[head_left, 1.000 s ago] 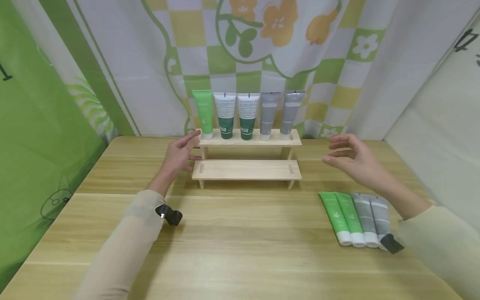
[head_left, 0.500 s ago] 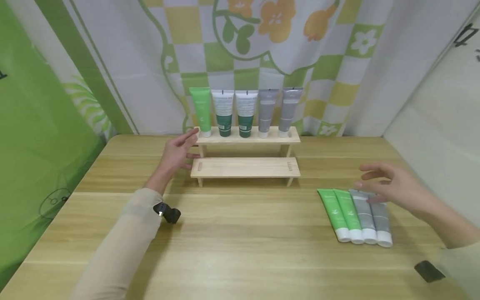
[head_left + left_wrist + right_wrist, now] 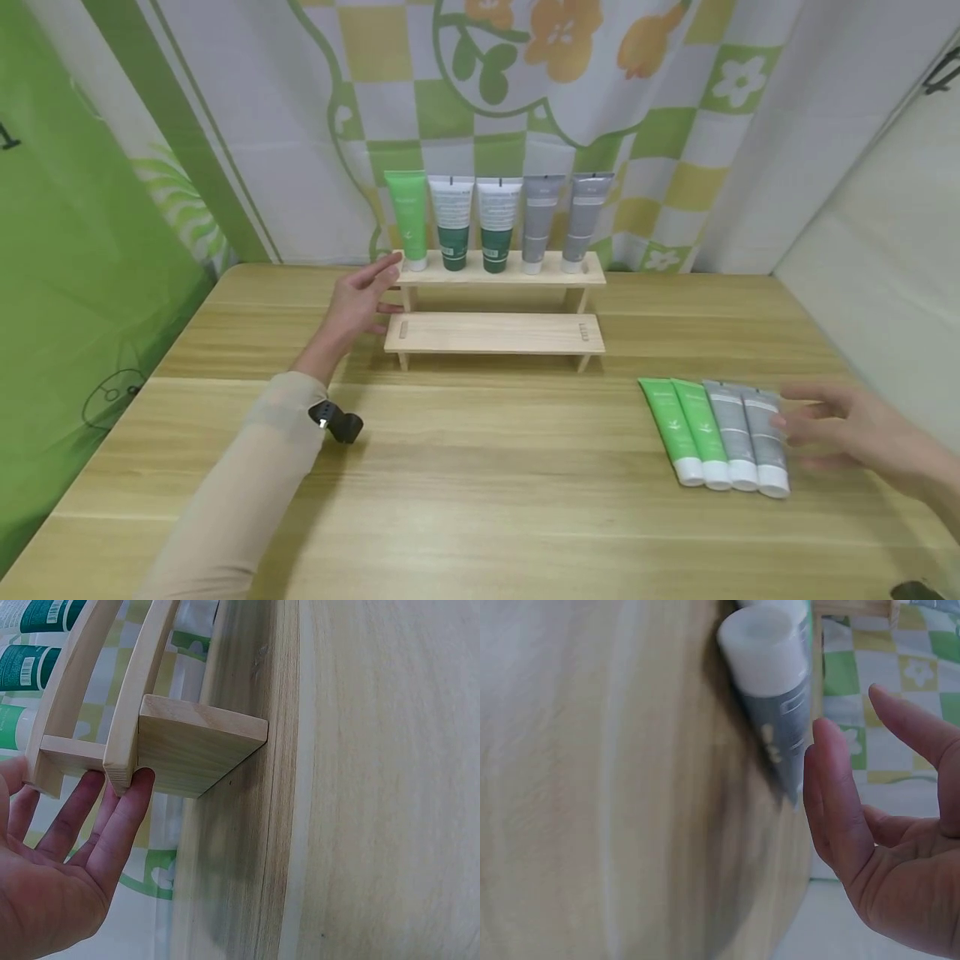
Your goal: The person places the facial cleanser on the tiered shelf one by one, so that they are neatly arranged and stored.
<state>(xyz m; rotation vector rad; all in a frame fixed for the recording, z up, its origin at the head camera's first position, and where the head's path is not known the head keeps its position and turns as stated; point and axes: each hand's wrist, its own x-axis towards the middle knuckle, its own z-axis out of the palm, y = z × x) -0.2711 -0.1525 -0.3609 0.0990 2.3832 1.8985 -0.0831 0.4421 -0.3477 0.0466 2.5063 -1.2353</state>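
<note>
My left hand rests its fingertips on the left end of a two-tier wooden stand; in the left wrist view the fingers are extended along the ends of both tiers. Beside the rightmost lying grey tube, my right hand hovers with fingers spread and holds nothing. The right wrist view shows that tube's white cap just beyond the fingertips. Another grey tube and two green tubes lie alongside it in a row, caps toward me.
On the upper tier stand a green tube, two white-and-dark-green tubes and two grey tubes, caps down. The lower tier is bare. A patterned curtain hangs behind the wooden table.
My right hand has moved right and toward me, from beside the stand, over the lying tubes, to their right side. The left hand stays at the stand.
</note>
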